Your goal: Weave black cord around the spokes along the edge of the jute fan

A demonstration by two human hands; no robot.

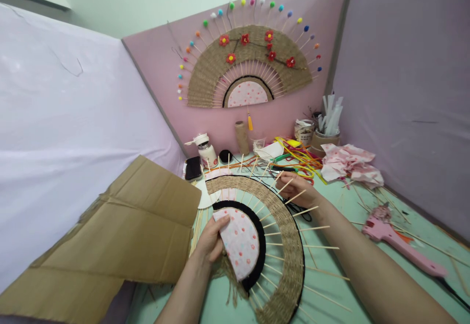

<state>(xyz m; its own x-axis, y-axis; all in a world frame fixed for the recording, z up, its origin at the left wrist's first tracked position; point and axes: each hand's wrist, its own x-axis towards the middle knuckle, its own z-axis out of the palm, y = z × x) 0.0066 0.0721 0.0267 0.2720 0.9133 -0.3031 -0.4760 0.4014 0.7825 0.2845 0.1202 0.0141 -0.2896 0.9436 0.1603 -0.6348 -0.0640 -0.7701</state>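
Note:
A half-round fan (290, 231) of woven twine on thin wooden sticks is tilted over the green table. Its inner half circle is pink cloth with small red prints, edged in black. My left hand (213, 238) grips the straight edge of this centre, thumb on top of the cloth. At the fan's upper right rim, my right hand (296, 187) is closed among the stick ends, fingertips pinched near a thin black cord (253, 174) that runs along the outer edge. Loose twine ends hang below my left hand.
Brown cardboard (154, 221) lies at the left. Behind the fan are a phone (193, 168), a white bottle (208, 153), a cardboard tube (241, 138) and coloured strips (306, 162). Crumpled cloth (350, 162) and a pink glue gun (404, 248) are at the right. A finished fan (205, 77) hangs behind.

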